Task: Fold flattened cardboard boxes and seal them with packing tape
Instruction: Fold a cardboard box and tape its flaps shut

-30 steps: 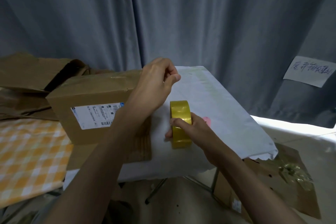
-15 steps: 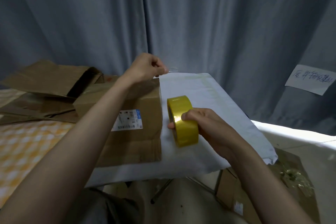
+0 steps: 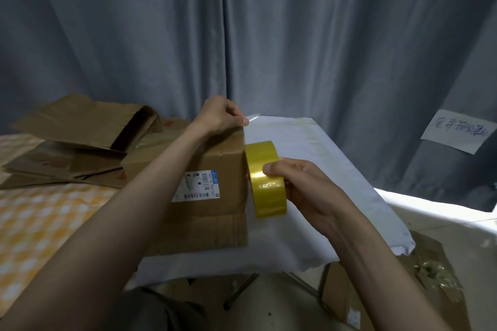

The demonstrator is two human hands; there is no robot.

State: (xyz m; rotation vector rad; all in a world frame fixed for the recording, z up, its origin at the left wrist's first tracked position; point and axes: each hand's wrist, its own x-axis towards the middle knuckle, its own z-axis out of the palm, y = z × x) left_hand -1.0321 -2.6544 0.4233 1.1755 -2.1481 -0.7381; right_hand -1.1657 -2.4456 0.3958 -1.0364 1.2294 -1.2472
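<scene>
A brown cardboard box (image 3: 215, 212) with a white shipping label (image 3: 197, 186) stands on the white-covered table (image 3: 309, 142). My right hand (image 3: 298, 185) grips a yellow roll of packing tape (image 3: 265, 177) held upright against the box's right edge. My left hand (image 3: 222, 115) rests on the box's top right corner and pinches the clear free end of the tape (image 3: 252, 117), which sticks out past my fingertips. The stretch of tape between roll and fingers is hard to make out.
Several flattened cardboard boxes (image 3: 78, 142) lie piled at the left on an orange checked cloth (image 3: 40, 220). A grey curtain (image 3: 242, 35) hangs behind, with a handwritten paper note (image 3: 460, 130) on it. Cardboard with crumpled tape (image 3: 430, 271) lies on the floor at lower right.
My left hand moved from above the table to the box's top right corner with the tape end. The roll in my right hand came up against the box's right side.
</scene>
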